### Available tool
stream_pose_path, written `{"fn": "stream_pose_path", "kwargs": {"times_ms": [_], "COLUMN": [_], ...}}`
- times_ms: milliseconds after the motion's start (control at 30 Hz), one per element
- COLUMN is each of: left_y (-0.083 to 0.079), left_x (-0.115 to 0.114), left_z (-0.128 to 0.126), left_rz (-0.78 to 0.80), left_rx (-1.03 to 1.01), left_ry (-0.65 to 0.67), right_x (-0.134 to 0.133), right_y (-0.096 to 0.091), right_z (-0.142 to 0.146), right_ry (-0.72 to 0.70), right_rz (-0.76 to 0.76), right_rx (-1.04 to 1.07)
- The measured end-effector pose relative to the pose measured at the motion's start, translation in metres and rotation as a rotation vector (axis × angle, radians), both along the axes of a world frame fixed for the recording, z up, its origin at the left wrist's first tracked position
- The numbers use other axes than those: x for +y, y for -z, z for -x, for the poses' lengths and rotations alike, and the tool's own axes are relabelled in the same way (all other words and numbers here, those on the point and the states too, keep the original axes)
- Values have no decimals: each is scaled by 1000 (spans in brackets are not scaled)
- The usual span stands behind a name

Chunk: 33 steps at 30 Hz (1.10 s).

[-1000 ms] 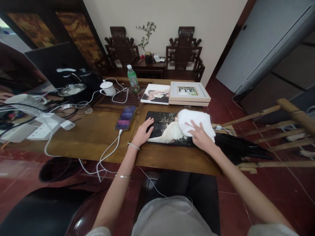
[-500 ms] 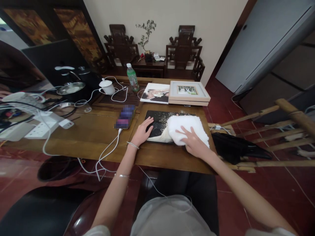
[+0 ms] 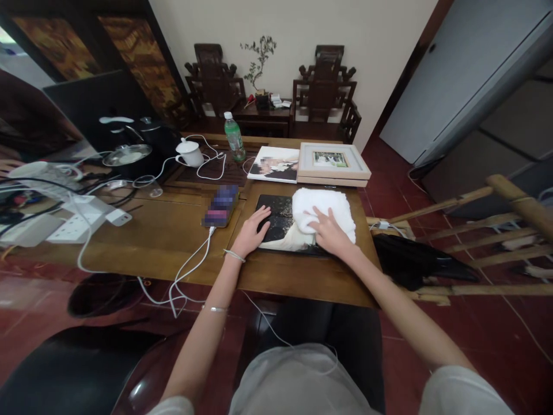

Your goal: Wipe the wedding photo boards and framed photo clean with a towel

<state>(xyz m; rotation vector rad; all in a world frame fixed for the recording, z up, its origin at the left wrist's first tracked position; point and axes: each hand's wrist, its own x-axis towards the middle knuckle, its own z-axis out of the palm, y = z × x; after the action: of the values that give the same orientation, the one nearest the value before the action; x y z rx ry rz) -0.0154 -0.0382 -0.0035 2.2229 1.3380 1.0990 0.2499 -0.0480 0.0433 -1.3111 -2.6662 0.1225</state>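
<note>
One fluffy white cloth (image 3: 337,202) lies under the right hand (image 3: 332,233), grip spread; left hand (image 3: 250,233), spread, touches dark photo panel (image 3: 281,227).

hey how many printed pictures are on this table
3: the near picture, partly under the white cloth and left hand; a back picture; a framed picture beside that. More might hide beneath.

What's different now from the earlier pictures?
The right hand and the white cloth under it slid left across the dark picture, dipping nearer the person, then away again. Nothing was newly grabbed or let go. The left hand stayed on the picture's left edge.
</note>
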Motion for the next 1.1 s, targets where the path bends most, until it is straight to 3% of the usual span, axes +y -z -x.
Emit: {"fn": "stream_pose_path", "kwargs": {"times_ms": [167, 267, 400, 700, 833, 967, 1100], "left_y": [-1, -1, -1, 0, 0, 0, 0], "left_x": [-1, -1, -1, 0, 0, 0, 0], "left_z": [-1, -1, 0, 1, 1, 0, 0], "left_rz": [14, 15, 10, 3, 6, 4, 10], "left_rx": [9, 17, 19, 14, 14, 21, 21], "left_ry": [2, -2, 2, 1, 3, -1, 0], "right_x": [-76, -94, -76, 40, 70, 57, -1], "right_y": [7, 6, -2, -17, -17, -10, -1], "right_z": [6, 7, 12, 33, 37, 40, 42], "right_ry": [-128, -181, -181, 57, 114, 116, 29], "right_rz": [-48, -33, 31, 51, 40, 12, -3], "right_rx": [10, 8, -14, -38, -22, -23, -45]}}
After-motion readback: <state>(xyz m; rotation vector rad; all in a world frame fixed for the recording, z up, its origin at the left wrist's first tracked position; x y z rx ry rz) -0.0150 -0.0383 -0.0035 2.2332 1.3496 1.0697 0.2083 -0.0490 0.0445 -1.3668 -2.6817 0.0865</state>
